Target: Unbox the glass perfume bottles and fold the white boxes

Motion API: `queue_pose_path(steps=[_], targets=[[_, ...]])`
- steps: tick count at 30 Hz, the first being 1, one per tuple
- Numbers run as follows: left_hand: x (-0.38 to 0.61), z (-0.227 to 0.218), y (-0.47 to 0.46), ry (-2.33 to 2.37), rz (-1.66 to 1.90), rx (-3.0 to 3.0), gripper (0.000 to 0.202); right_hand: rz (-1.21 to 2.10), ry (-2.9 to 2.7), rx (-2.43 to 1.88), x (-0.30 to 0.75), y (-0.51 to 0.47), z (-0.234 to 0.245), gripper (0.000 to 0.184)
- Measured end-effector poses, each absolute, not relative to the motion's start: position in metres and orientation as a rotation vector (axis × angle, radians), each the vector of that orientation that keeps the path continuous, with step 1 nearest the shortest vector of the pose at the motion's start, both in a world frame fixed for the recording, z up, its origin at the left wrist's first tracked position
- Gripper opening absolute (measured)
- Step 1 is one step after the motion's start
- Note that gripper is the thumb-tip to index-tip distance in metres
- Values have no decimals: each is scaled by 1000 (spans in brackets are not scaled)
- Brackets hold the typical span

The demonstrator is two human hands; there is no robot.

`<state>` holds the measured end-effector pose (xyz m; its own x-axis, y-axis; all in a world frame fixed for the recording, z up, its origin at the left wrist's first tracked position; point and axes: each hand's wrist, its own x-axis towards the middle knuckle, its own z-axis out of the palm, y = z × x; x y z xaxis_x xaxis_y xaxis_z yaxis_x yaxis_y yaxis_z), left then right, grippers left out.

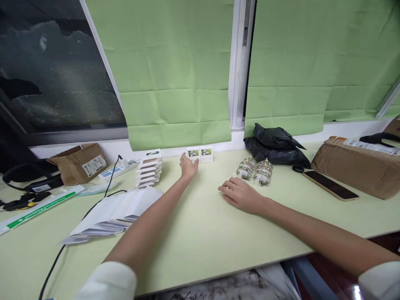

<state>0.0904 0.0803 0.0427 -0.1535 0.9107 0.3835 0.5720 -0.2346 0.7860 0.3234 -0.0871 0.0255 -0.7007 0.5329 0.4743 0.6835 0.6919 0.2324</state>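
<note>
At the back of the table, my left hand [188, 167] has its fingers and thumb at the two sides of a small white box [193, 153] with a green picture. This box stands upright against a matching white box [206, 155] on its right. My right hand [240, 195] lies palm down on the table, fingers slightly curled and holding nothing. Just beyond it sit two rows of clear, shiny round items with gold tips, a left row [245, 167] and a right row [263, 171]. Left of my left hand, several white boxes [149, 171] form a leaning stack.
Folded white sheets [115, 212] lie beside my left forearm, near a black cable [56, 266]. An opened brown carton [78, 162] and a power strip [120, 168] are at left. Black plastic bags [276, 146], a phone [330, 185] and a large brown parcel [359, 166] occupy the right.
</note>
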Motion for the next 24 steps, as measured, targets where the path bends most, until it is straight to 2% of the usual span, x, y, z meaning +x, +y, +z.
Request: queue_pose_path(steps=[3,6,8,11,13,18,24], targets=[[95,49,118,1749,1345,1702,94,-505,-2522,-915,318,-83,20,26],[95,48,132,1794,1335,1673,94,-428,-2497,-919,322,-85,18,29],[94,44,130,1836,1345,1674,85,-379,-2484,-922,325,-86,18,30],[95,39,117,1913,1378,1689,52,-326,-2469,-930,326,-87,17,33],[98,37,103,1959,1391,1676,39,-297,-2468,-929,326,-86,17,33],[98,38,41,1896,1309,1717,26,-128,-2378,-884,322,-89,23,35],[66,39,-62,1394,1022,2260,25,351,-1995,-916,305,-93,45,35]])
